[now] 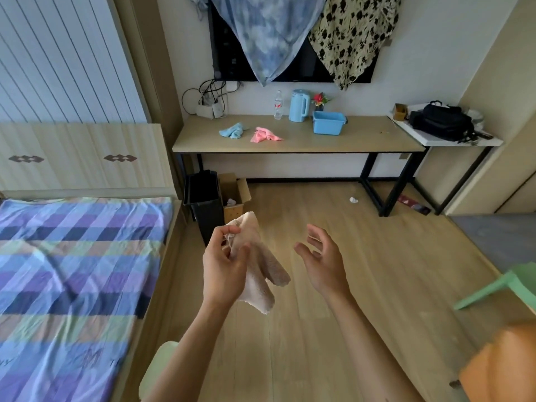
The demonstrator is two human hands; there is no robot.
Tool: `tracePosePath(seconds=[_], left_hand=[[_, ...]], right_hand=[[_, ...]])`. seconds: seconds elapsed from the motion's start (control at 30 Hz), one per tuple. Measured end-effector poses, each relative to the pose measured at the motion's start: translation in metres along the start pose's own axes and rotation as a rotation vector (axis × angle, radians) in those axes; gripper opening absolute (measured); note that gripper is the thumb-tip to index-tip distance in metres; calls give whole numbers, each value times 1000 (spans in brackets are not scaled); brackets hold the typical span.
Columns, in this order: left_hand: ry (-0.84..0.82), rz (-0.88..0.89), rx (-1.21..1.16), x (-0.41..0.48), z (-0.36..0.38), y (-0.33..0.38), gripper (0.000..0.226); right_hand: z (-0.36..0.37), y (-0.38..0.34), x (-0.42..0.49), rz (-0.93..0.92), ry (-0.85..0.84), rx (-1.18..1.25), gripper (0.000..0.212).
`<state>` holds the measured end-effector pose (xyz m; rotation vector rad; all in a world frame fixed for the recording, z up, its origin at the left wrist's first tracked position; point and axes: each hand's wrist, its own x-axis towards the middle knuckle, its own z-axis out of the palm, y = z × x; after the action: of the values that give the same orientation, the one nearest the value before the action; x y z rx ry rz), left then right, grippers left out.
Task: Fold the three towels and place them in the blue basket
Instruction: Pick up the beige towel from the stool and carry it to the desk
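Pinching the fluffy beige cloth towel [262, 265] in the left grip [224, 265], near, hanging loose for folding. Holding the right grip [322, 256] empty and loose, ready to help. Far off on the wooden bench [362, 140]: the blue plastic basket [328, 123].

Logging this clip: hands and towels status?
Left hand grips beige terry towel; right hand open. Crumpled blue towel, pink towel on wooden desk by blue plastic basket. Path unobstructed.

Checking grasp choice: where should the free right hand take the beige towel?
The beige towel by its hanging lower corner, from the right. The left hand pinches it near the top, so that corner dangles toward the open right hand.
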<state>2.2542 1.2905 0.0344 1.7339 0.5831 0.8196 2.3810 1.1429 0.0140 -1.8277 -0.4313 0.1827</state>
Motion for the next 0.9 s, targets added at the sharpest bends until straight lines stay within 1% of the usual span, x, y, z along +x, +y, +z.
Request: tracePosePath(seconds=[0.1, 0.23, 0.37, 0.6, 0.73, 0.9], left_hand=[[-6, -12, -9, 57, 35, -8, 20], [26, -18, 1, 129, 85, -19, 20], [88, -10, 34, 206, 140, -29, 22], [184, -19, 4, 331, 224, -25, 22], [168, -23, -8, 387, 263, -33, 23], [167, -70, -20, 485, 323, -58, 22]], right_hand=[[-1, 10, 68, 4, -3, 5, 51], [-1, 29, 159, -5, -34, 16, 52], [-7, 39, 260, -53, -71, 28, 53], [-23, 40, 423, -84, -157, 12, 52], [-26, 46, 489, -87, -176, 17, 54], [-23, 68, 601, -76, -170, 21, 52]])
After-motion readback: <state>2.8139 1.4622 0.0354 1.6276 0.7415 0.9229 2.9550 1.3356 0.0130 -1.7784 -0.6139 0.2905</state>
